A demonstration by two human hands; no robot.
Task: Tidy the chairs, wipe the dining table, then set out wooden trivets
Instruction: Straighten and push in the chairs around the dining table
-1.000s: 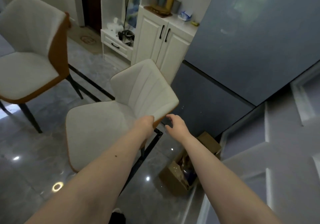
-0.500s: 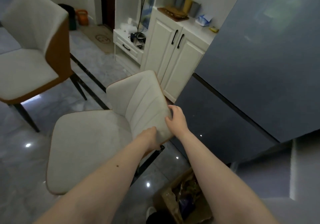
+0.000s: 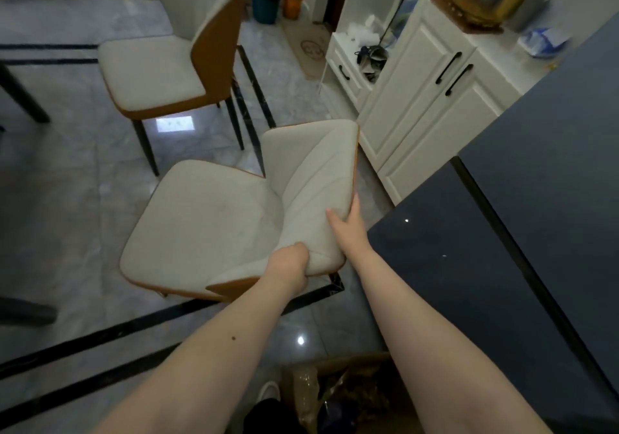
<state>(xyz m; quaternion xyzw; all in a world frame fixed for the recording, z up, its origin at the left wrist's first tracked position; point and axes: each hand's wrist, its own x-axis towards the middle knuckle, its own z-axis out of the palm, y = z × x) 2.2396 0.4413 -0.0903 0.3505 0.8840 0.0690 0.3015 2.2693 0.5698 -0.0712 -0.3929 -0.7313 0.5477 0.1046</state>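
- Beside the counter, the chair faces left, backrest nearest the person.
- Left hand and right hand each clasp the backrest's top edge; counter lies rightward.

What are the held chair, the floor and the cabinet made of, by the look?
Held chair: cream upholstery, likely faux leather or smooth fabric, with stitched seams; tan-orange shell at the edges. Floor: polished grey marble-look tile, mirror-like light spots, black inlay strips. Cabinet: white painted panels, probably wood or MDF, black bar handles.
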